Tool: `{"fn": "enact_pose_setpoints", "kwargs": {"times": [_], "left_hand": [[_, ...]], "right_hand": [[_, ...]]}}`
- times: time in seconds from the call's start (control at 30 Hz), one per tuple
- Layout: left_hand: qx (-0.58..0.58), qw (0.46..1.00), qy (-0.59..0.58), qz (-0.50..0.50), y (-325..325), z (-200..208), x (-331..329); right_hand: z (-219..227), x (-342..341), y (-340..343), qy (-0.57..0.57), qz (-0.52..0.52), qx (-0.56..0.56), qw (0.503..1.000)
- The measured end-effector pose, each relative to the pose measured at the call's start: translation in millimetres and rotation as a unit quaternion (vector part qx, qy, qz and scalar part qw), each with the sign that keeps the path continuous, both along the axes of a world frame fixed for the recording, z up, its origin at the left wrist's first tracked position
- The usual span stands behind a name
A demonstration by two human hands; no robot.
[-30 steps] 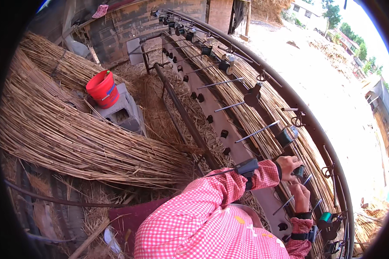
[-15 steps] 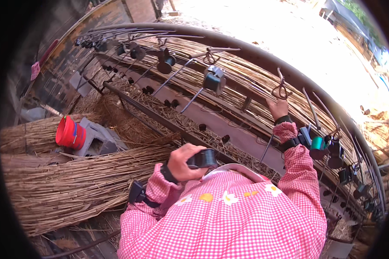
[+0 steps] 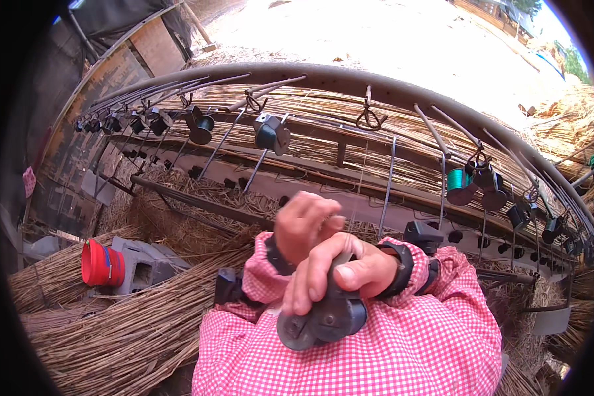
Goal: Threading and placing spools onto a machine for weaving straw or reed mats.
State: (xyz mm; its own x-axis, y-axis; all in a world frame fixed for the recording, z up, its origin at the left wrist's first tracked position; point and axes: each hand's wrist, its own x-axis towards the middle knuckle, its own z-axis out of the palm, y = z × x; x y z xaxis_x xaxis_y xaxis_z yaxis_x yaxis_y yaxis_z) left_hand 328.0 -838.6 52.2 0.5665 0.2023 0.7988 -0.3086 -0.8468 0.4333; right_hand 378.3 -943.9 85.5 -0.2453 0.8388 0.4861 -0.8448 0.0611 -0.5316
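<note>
No legible txt, labels, nos. or signs anywhere in view

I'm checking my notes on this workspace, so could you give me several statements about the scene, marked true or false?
1. The right hand holds a dark reel. True.
2. A red bucket is toward the picture's left. True.
3. The left hand grips the red bucket. False: it is close to the right hand.
4. The bright green spool lies in the red bucket. False: it is by the metal rail, toward the picture's right.
</note>
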Motion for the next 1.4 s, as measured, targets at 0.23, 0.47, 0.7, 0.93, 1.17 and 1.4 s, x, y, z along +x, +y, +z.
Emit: {"fn": "enact_pose_setpoints", "kwargs": {"times": [0.23, 0.47, 0.7, 0.93, 1.17, 1.4], "left_hand": [[0.470, 0.815, 0.282, 0.186, 65, -40, 65], [-0.459, 0.640, 0.305, -0.536, 77, -76, 114], [-0.428, 0.823, 0.261, -0.266, 86, -99, 208], [-0.100, 0.979, 0.161, -0.079, 73, -67, 168], [0.071, 0.965, 0.253, -0.013, 74, -87, 96], [-0.003, 0.962, -0.184, -0.202, 39, 44, 57]], "right_hand": [[-17, 18, -2, -0.009, -0.015, -0.220, 0.975], [-99, 172, 10, 0.191, -0.415, -0.268, 0.848], [-153, 232, 69, 0.352, -0.517, -0.275, 0.730], [-110, 178, 61, 0.008, -0.442, -0.433, 0.785], [-108, 160, 5, -0.408, -0.430, -0.319, 0.739], [-139, 174, 12, -0.535, -0.626, -0.297, 0.484]]}}
